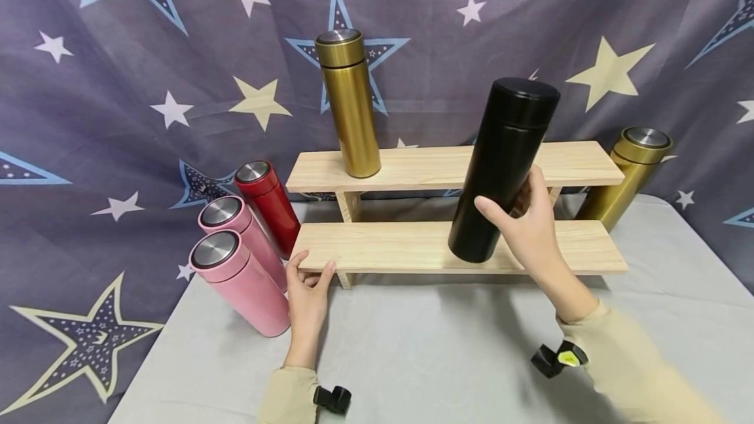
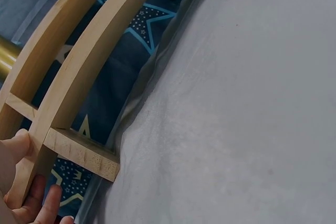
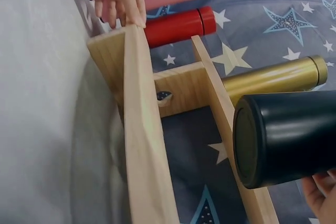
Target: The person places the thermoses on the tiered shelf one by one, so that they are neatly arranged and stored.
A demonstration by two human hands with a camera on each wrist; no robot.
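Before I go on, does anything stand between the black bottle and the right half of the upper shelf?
Nothing visible does. The gold bottle on the upper shelf stands toward its left end, off to the side. The strip directly behind the black bottle, held in the right hand, is hidden in the head view.

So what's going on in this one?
A person's right hand holds a black bottle in front of a two-tier wooden shelf, while the left hand grips the left end of the lower board. One gold bottle stands on the upper board; another gold bottle is by the shelf's right end. Two pink bottles and a red bottle stand to the left.
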